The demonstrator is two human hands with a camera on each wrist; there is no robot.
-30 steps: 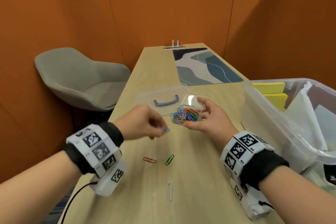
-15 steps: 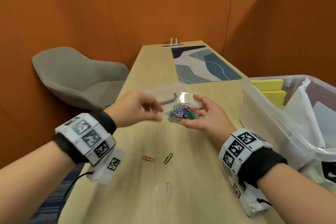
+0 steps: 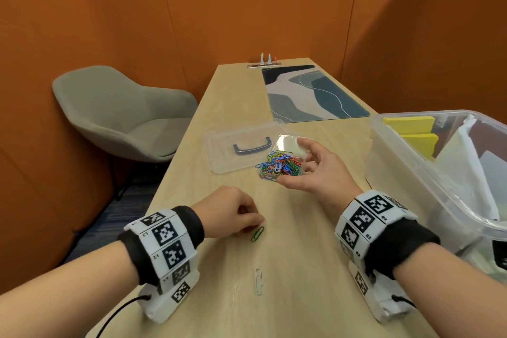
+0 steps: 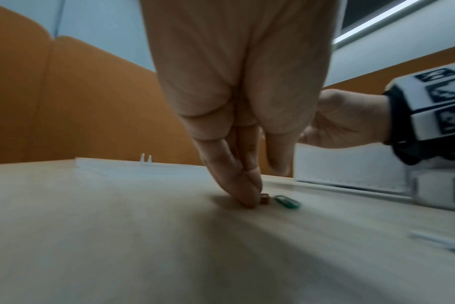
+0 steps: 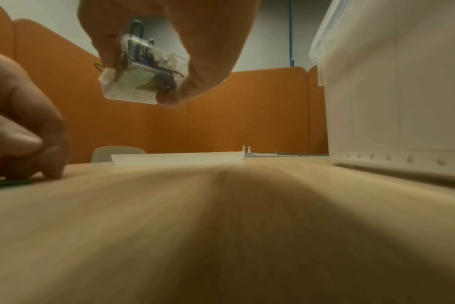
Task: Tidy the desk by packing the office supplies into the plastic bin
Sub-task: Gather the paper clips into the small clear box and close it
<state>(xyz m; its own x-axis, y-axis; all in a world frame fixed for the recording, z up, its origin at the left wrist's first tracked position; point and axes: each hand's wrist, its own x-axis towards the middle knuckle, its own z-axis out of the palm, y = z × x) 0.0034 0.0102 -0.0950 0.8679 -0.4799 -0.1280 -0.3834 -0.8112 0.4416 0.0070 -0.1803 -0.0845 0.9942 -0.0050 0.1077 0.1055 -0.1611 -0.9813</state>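
The left hand [image 3: 233, 212] has dropped from the little clip box [image 3: 285, 158], which the right hand [image 3: 315, 173] grips above the worktop [image 3: 288, 269], to pinch a red clip beside the green clip [image 3: 258, 233], so loose clips remain before binning.

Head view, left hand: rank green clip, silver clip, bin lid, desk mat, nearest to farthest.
From the left hand:
1. Green clip, at its fingertips.
2. Silver clip, nearer the person.
3. Bin lid, beyond, mid-desk.
4. Desk mat, far end.
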